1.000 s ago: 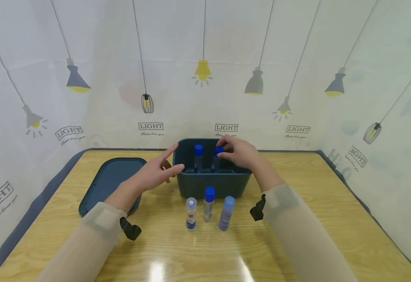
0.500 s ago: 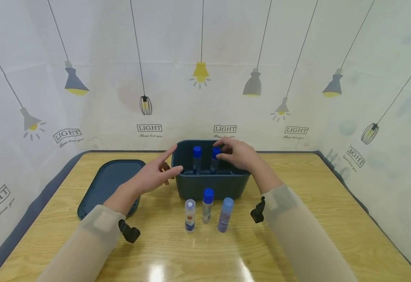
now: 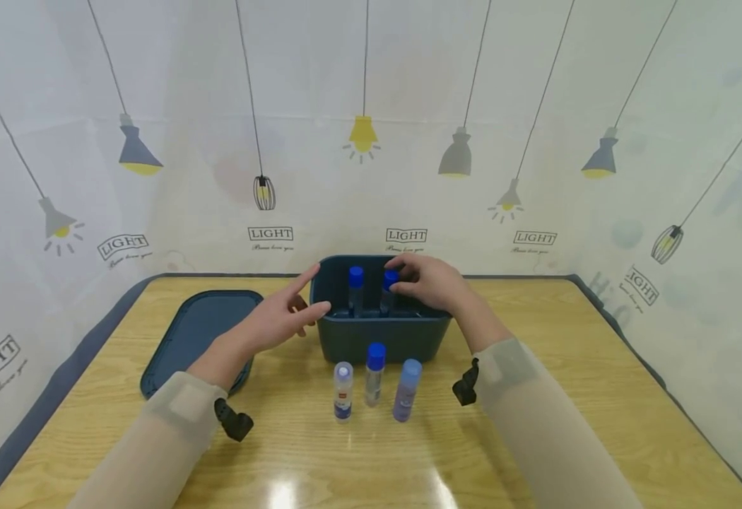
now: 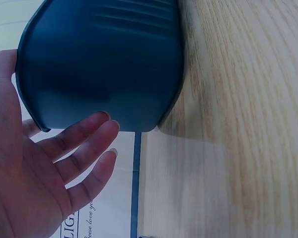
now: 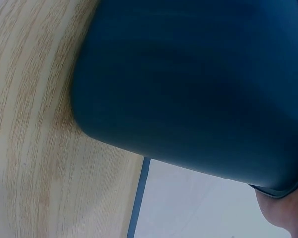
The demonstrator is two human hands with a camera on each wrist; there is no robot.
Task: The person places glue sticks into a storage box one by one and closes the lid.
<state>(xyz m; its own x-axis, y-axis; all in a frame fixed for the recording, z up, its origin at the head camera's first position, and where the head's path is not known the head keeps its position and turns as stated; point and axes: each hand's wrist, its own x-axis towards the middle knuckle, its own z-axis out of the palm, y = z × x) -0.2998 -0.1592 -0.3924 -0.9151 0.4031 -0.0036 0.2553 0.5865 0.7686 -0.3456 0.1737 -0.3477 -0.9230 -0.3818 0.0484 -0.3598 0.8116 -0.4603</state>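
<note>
In the head view, a dark blue plastic bin [image 3: 384, 343] holds two upright glue bottles with blue caps. My right hand [image 3: 431, 283] reaches over the bin's right side and pinches the cap of the right glue bottle [image 3: 388, 302]. The left glue bottle [image 3: 356, 291] stands beside it, untouched. At the bin's left end is my left hand [image 3: 278, 312], its index finger and thumb spread along the rim. The left wrist view shows its other fingers loosely bent by the bin's end wall [image 4: 104, 64]. In the right wrist view, the bin wall [image 5: 188, 84] hides the right fingers.
Three more small bottles stand before the bin: one with a transparent cap [image 3: 343, 396], one blue-capped [image 3: 374, 382], one purple with a light blue cap [image 3: 407, 392]. A dark blue lid [image 3: 202, 329] lies left on the wooden table [image 3: 371, 466]. Lamp-patterned cloth rises behind.
The head view has shifted slightly, so everything sits a little lower in it. Both hands keep nearly the same places, the right one still at the same cap.
</note>
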